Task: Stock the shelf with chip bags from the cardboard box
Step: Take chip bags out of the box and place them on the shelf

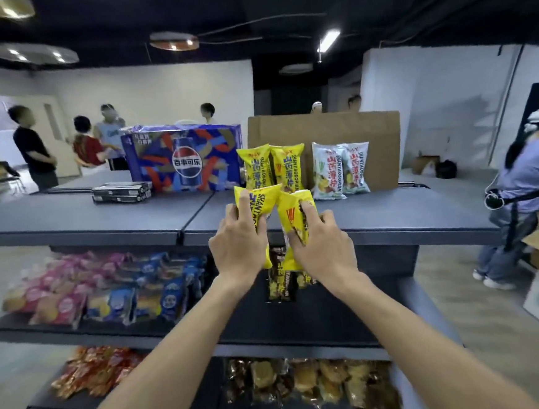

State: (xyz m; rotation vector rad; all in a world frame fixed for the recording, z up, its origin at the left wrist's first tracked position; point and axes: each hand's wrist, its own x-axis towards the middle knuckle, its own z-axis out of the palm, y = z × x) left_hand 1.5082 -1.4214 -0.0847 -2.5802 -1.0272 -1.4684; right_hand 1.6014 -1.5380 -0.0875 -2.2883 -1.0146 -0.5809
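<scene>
Hands work as a pair here: the left hand [238,235] grips one yellow chip bag [257,205] and the right hand [321,242] grips another yellow bag [293,212], both raised upright over the top shelf [101,217], probably to stand them before the yellow row [271,167] leaning on the cardboard box [383,153].
</scene>
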